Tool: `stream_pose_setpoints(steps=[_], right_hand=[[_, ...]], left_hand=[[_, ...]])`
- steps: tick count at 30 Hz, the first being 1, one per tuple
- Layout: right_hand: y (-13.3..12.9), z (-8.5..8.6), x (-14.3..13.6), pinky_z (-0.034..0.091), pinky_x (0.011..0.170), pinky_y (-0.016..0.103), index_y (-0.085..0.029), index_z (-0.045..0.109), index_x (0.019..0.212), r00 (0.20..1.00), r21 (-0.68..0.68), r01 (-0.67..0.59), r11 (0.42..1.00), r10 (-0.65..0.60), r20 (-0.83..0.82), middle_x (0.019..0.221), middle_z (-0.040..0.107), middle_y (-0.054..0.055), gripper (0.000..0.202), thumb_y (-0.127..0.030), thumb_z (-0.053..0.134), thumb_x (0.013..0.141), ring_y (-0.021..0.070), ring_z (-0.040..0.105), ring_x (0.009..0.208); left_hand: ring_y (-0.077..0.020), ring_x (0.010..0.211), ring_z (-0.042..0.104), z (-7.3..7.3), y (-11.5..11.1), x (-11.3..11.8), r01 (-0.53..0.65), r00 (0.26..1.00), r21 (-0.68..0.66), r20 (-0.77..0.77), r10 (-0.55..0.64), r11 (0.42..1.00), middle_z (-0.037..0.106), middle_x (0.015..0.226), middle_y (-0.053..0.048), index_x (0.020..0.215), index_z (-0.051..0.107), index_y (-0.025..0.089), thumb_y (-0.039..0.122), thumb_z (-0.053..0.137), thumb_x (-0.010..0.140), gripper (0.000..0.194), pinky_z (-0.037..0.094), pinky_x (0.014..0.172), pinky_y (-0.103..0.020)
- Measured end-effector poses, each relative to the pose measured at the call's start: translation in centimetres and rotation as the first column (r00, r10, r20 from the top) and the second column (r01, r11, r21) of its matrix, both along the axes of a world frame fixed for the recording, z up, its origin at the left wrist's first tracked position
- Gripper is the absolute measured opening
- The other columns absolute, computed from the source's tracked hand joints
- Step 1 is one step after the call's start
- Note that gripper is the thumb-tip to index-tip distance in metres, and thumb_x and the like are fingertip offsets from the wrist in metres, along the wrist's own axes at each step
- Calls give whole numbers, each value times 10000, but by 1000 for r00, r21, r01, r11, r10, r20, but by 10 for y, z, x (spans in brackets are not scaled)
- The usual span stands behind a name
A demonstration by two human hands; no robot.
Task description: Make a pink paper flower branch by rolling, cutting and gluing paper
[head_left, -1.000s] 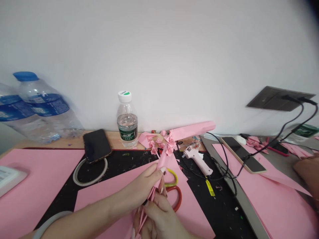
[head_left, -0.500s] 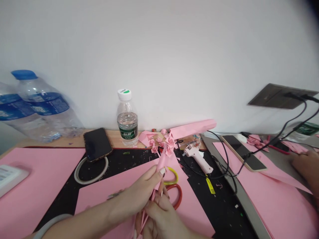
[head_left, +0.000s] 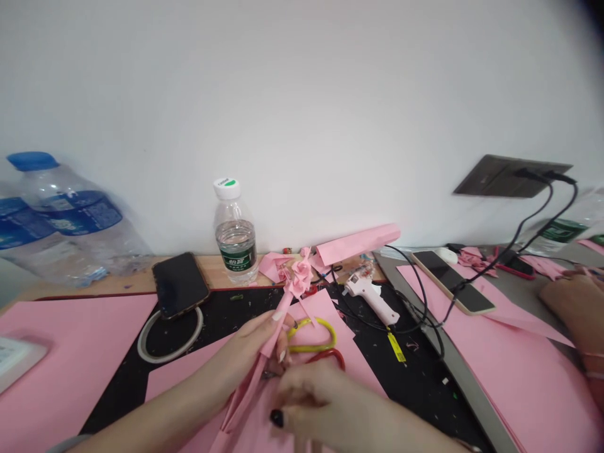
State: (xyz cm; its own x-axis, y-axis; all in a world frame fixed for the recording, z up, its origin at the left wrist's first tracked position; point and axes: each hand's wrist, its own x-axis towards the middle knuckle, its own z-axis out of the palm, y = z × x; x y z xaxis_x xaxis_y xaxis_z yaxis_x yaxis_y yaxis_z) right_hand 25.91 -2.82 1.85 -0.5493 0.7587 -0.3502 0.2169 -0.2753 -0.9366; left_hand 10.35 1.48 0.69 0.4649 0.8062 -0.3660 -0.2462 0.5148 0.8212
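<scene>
My left hand (head_left: pixel 259 336) is closed around a pink paper flower stem (head_left: pixel 271 343), a rolled tube slanting from lower left to upper right. Folded pink paper blossoms (head_left: pixel 301 277) top it. Beside the stem, to its right, is my right hand (head_left: pixel 318 393); its fingers are loosely curled, the thumb is apart from them, and nothing shows between them. A slight blur lies over the right fingers. Scissors with one yellow and one red handle loop (head_left: pixel 333 336) lie under and behind my hands, their blades hidden. Beneath everything is a pink paper sheet (head_left: pixel 363 371).
A white glue gun (head_left: pixel 372 299) with black cable lies right of the blossoms. A water bottle (head_left: pixel 236 242), phone (head_left: pixel 180 286) and tape roll (head_left: pixel 144 343) stand or lie left. Another pink roll (head_left: pixel 358 242) rests at the wall. Another person's hand (head_left: pixel 569 302) is far right.
My right hand has come off the stem and moved slightly right. My left hand and the flower have shifted left and down, showing more of the yellow loop.
</scene>
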Motion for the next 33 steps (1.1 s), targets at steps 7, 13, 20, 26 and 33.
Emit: stream_pose_setpoints(steps=[7, 13, 20, 26, 33], right_hand=[[45, 11, 92, 459, 674, 347, -132, 543, 1057, 439, 843, 38, 537, -767, 469, 865, 608, 105, 249, -253, 495, 844, 240, 587, 778], [64, -36, 116, 471, 769, 402, -98, 432, 1155, 258, 855, -160, 494, -815, 519, 1031, 541, 186, 383, -264, 563, 836, 325, 555, 987], [64, -42, 116, 460, 664, 350, -107, 491, 1049, 224, 842, -57, 537, -815, 535, 946, 567, 167, 245, -246, 522, 849, 277, 589, 831], [55, -27, 112, 404, 559, 304, -160, 534, 850, 268, 855, 29, 518, -828, 493, 738, 587, 90, 209, -281, 371, 901, 226, 574, 650], [36, -19, 94, 339, 416, 249, -154, 563, 826, 556, 733, 508, 452, -822, 121, 502, 462, -36, 241, -389, 508, 838, 130, 416, 429]], left_hand=[[-39, 406, 285, 2, -6, -18, 46, 997, -68, -54, -50, 997, 463, 597, 63, 812, 554, 180, 463, 608, 820, 289, 194, 376, -157], [-22, 341, 195, -13, -3, -25, 88, 996, -96, 5, -88, 991, 410, 570, 108, 864, 487, 238, 562, 670, 725, 397, 129, 310, -144], [-21, 402, 280, -4, -5, -26, 98, 995, -57, -26, -100, 994, 453, 635, 69, 789, 500, 191, 462, 598, 849, 294, 220, 360, -142], [-58, 477, 419, -7, -6, -24, 39, 999, -114, 1, -39, 993, 510, 601, 34, 749, 552, 157, 466, 667, 787, 331, 342, 457, -166], [-35, 393, 284, -16, -7, -28, 62, 998, -112, -14, -64, 992, 419, 546, 90, 838, 548, 183, 516, 623, 805, 342, 200, 375, -161]])
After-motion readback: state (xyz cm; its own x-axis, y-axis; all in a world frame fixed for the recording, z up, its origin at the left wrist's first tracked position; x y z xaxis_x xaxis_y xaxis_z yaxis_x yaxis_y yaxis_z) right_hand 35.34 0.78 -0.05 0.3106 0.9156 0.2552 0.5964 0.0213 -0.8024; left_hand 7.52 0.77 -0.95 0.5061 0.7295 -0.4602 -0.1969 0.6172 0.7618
